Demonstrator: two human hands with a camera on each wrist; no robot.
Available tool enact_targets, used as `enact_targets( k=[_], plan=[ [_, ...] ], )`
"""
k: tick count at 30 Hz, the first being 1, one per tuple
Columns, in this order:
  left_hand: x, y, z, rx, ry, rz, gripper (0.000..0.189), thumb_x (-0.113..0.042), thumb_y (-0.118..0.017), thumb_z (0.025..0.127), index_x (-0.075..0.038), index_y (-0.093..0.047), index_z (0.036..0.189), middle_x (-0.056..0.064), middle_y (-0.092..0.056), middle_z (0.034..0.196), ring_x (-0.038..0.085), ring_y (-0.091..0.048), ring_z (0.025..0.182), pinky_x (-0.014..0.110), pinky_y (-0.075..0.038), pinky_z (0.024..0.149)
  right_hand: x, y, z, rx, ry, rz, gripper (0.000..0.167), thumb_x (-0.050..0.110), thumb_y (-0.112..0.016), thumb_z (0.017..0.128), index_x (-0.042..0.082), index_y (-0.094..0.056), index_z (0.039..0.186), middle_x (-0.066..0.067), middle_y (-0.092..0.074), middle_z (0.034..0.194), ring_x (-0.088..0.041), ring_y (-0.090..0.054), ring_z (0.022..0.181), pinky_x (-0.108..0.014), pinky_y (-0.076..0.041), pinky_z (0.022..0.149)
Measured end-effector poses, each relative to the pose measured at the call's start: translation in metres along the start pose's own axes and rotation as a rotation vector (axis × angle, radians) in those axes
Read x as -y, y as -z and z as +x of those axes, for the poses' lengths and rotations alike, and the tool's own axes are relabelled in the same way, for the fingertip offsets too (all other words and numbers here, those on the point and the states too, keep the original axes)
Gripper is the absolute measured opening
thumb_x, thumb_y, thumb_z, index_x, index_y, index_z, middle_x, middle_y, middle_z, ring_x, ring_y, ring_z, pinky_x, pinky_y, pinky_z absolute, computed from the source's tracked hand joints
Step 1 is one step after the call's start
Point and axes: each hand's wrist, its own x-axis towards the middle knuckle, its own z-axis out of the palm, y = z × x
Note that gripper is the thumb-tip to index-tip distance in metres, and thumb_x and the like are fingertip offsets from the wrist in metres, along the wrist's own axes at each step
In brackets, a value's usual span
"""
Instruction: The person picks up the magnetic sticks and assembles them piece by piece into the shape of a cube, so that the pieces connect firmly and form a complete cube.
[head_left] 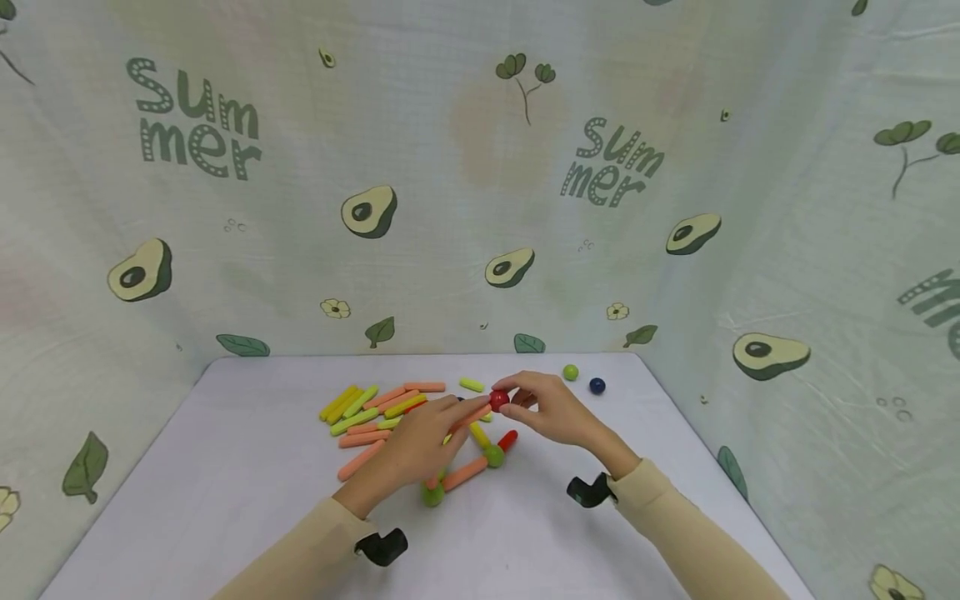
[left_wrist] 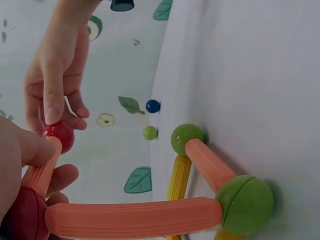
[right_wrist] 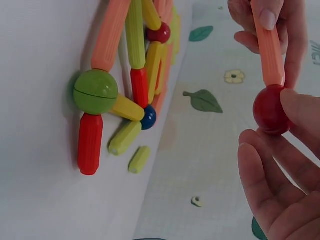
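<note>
Between thumb and fingers, my left hand (head_left: 423,442) pinches an orange stick (right_wrist: 270,57). My right hand (head_left: 553,408) grips a glossy red ball (head_left: 499,401), which touches the far end of that stick, above the table. At the stick's near end, the left wrist view has a second red ball (left_wrist: 25,215), partly hidden by my left hand. Another orange stick (left_wrist: 132,219) runs from there to a green ball (left_wrist: 246,205). Along the table, an orange stick (head_left: 465,474) links this to another green ball (head_left: 494,456), which also bears a short red stick (right_wrist: 90,145).
Loose yellow, lime and orange sticks (head_left: 358,402) lie left of my hands. A lime ball (head_left: 571,372) and a dark blue ball (head_left: 597,386) sit at the back right. Joined sticks around a blue ball (right_wrist: 148,117) lie on the table (head_left: 225,500). Printed cloth (head_left: 450,167) hangs behind.
</note>
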Motion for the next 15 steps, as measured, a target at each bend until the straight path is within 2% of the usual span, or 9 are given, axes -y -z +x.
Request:
enact_targets(
  k=[4,8,11,15],
  plan=[
    [-0.001,0.001,0.0,0.001,0.001,0.016,0.055,-0.029,-0.065,0.107,-0.037,-0.05,0.159,-0.002,-0.068,0.115,0.01,-0.055,0.083,0.033,-0.055,0.078,0.0,0.002,-0.002,0.01,-0.021,0.007,0.046,0.02,-0.077,0.1,0.011,-0.064,0.143,-0.002,-0.074,0.122,-0.013,-0.072,0.097,-0.027,-0.061,0.086],
    [-0.002,0.002,0.0,0.007,0.008,0.007,0.056,-0.03,-0.066,0.106,-0.038,-0.049,0.159,-0.003,-0.065,0.11,0.011,-0.055,0.081,0.03,-0.053,0.074,-0.002,0.001,-0.005,0.051,-0.091,0.02,0.054,0.02,-0.077,0.1,0.011,-0.057,0.149,-0.004,-0.072,0.125,-0.015,-0.073,0.1,-0.028,-0.06,0.087],
    [-0.001,0.001,0.0,0.006,0.011,0.006,0.057,-0.031,-0.067,0.106,-0.04,-0.049,0.159,-0.004,-0.063,0.106,0.01,-0.052,0.078,0.028,-0.049,0.07,-0.01,-0.006,-0.01,0.099,-0.129,0.02,0.045,0.018,-0.076,0.1,0.01,-0.062,0.142,-0.007,-0.072,0.124,-0.017,-0.071,0.099,-0.03,-0.061,0.087],
    [0.0,0.0,0.0,-0.001,-0.006,0.011,0.057,-0.03,-0.067,0.106,-0.04,-0.049,0.159,-0.004,-0.064,0.108,0.01,-0.052,0.077,0.027,-0.048,0.07,-0.024,-0.023,-0.018,0.17,-0.134,0.008,0.032,0.011,-0.077,0.099,0.008,-0.068,0.129,-0.014,-0.073,0.119,-0.019,-0.07,0.096,-0.03,-0.061,0.084]
  ],
)
